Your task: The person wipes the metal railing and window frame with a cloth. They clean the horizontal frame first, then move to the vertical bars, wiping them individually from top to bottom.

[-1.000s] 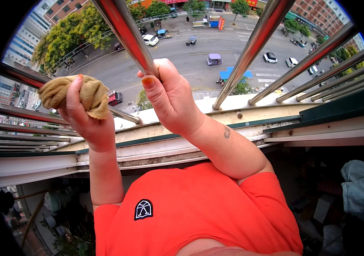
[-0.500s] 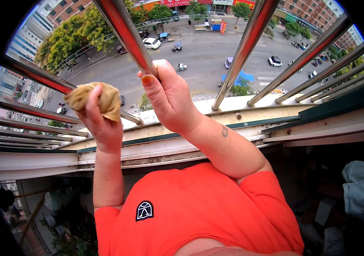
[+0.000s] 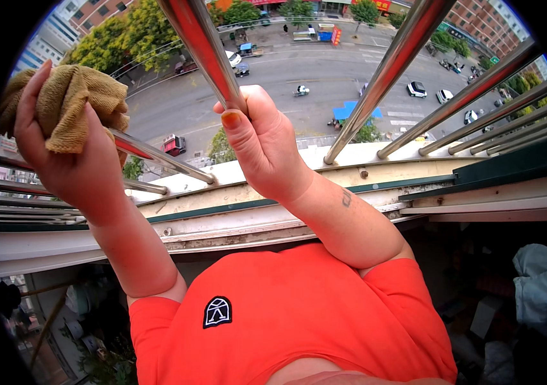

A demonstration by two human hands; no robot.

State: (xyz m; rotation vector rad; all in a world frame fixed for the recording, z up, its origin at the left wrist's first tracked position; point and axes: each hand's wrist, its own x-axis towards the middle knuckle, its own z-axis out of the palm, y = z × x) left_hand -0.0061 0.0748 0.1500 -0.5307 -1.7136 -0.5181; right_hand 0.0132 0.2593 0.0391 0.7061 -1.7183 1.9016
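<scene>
Tan rag (image 3: 71, 106), bunched at upper left, is pinched in the left hand (image 3: 71, 160) against a steel window bar (image 3: 158, 157). Right hand (image 3: 264, 144) curls shut round another bar (image 3: 206, 48). Wiping seems underway; next calls for sliding along the bar.

left hand (image 3: 61, 154) presses cloth (image 3: 71, 106) on bar (image 3: 158, 156); right hand (image 3: 264, 144) grips another

- An upper-floor window of a city apartment building, fenced by a cage of shiny steel bars (image 3: 389, 70).
- A worn white window ledge (image 3: 267, 218) with a green trim strip runs beneath the bars.
- Far below lie a wide street (image 3: 324, 80) with cars, roadside trees (image 3: 126, 38) and brick high-rises (image 3: 485, 19).
- Dim household clutter sits inside, lower right.
</scene>
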